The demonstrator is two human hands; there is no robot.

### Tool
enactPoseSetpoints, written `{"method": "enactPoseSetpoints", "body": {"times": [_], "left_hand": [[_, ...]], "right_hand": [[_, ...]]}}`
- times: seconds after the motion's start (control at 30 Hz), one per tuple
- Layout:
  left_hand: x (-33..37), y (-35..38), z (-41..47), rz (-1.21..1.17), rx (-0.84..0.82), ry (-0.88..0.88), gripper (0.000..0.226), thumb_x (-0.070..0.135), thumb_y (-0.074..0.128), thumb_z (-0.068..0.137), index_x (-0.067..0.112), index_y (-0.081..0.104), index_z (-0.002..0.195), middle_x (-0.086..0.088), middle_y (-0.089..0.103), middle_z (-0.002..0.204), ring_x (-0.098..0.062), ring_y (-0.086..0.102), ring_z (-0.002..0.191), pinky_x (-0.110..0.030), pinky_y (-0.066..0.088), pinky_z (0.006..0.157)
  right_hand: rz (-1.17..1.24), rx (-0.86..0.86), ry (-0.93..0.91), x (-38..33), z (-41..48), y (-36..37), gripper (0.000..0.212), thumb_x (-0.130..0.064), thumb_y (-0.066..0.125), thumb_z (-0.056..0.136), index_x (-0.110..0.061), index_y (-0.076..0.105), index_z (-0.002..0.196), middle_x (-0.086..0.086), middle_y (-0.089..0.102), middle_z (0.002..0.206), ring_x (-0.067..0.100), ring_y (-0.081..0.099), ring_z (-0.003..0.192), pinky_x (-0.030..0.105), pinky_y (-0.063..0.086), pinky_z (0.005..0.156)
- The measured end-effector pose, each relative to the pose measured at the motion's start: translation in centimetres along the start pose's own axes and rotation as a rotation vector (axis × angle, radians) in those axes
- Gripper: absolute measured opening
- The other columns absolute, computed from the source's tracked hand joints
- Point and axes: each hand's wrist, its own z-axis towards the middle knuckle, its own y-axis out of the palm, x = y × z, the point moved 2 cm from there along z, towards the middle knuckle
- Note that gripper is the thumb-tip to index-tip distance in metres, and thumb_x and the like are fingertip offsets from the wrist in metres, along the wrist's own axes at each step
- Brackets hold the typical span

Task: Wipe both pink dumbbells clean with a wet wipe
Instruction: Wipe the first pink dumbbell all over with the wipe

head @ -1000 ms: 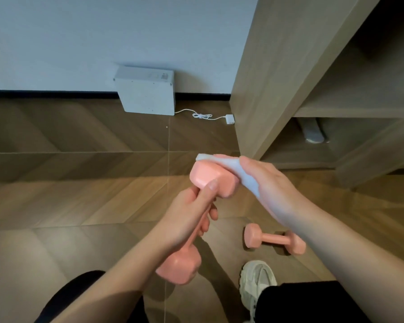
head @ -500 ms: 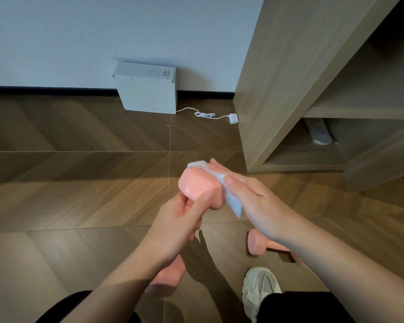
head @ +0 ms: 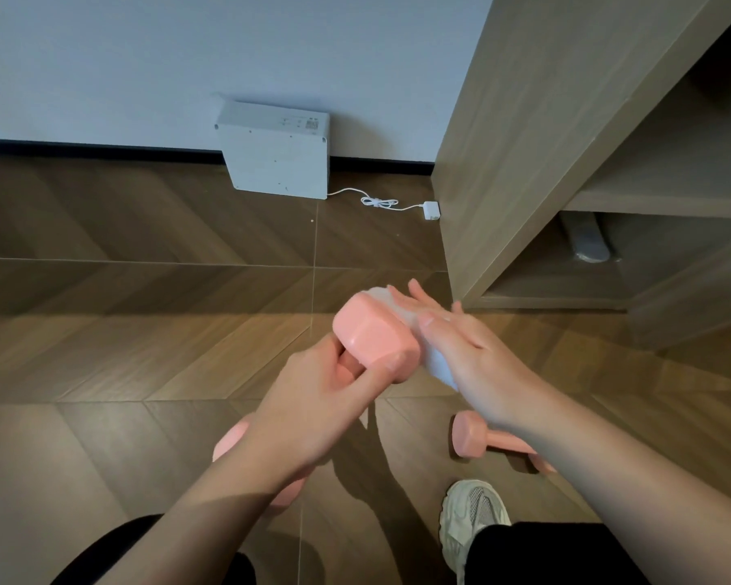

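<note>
My left hand (head: 313, 399) grips the handle of a pink dumbbell (head: 374, 333), held upright above the floor with its upper head tilted away from me. Its lower head shows pink behind my left wrist. My right hand (head: 465, 348) lies with straight fingers on the right side of that upper head and presses a white wet wipe (head: 429, 356) against it. A second pink dumbbell (head: 473, 434) lies on the wooden floor below my right forearm, which hides its right end.
A white box (head: 277, 156) leans against the wall, with a white cable and plug (head: 431, 209) beside it. A wooden shelf unit (head: 524, 141) stands at the right. My pale sneaker (head: 471, 517) is on the floor near the lying dumbbell.
My right hand has slid the wipe down along the right side of the upper head and its fingers have straightened. The held dumbbell has shifted slightly.
</note>
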Motion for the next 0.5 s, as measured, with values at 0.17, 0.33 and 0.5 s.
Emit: {"method": "enactPoseSetpoints", "body": {"times": [0.17,0.33,0.5], "left_hand": [[0.18,0.27,-0.04,0.003,-0.002,0.015,0.053,0.079,0.047,0.071,0.032,0.055,0.094,0.027,0.062,0.068,0.006,0.060,0.067,-0.010,0.041,0.055],[0.14,-0.12,0.10,0.034,-0.011,0.012,0.056,0.080,0.047,0.069,0.029,0.056,0.091,0.020,0.061,0.066,0.002,0.059,0.063,-0.016,0.045,0.055],[0.09,0.35,0.09,0.063,-0.058,0.018,0.058,0.084,0.044,0.070,0.033,0.056,0.093,0.017,0.064,0.073,0.000,0.061,0.066,-0.025,0.051,0.061]], "right_hand": [[0.184,0.015,-0.083,-0.80,-0.11,0.63,0.051,-0.036,0.025,0.098,-0.026,0.048,0.142,-0.014,0.046,0.147,-0.004,0.034,0.139,0.037,0.023,0.121],[0.220,-0.009,-0.075,-0.47,-0.12,0.94,0.052,-0.037,0.024,0.098,-0.026,0.044,0.145,-0.010,0.047,0.147,0.002,0.036,0.139,0.040,0.026,0.120],[0.200,0.006,-0.062,-0.72,-0.15,0.42,0.049,-0.038,0.024,0.096,-0.031,0.052,0.136,-0.019,0.053,0.138,-0.005,0.042,0.132,0.026,0.029,0.116]]}}
